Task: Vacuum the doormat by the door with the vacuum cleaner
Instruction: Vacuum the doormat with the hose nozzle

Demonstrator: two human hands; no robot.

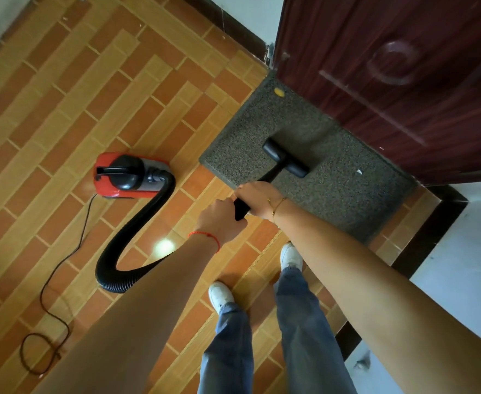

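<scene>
A dark speckled doormat (pixel 333 177) lies on the tiled floor against a dark red door (pixel 404 81). The black floor nozzle (pixel 286 161) of the vacuum sits flat on the mat's middle. Its black wand (pixel 240 209) runs back to my hands. My left hand (pixel 219 220) grips the wand's near end, and my right hand (pixel 257 200) grips it just ahead. The red and black vacuum cleaner body (pixel 128 174) stands on the floor to the left, joined by a ribbed black hose (pixel 131 231). A yellow bit (pixel 279 91) and a white scrap (pixel 359 172) lie on the mat.
A black power cord (pixel 63 265) trails from the vacuum body and coils at the lower left. My feet in white shoes (pixel 290 255) stand just behind the mat. White walls with dark skirting (pixel 432 223) flank the door on the right.
</scene>
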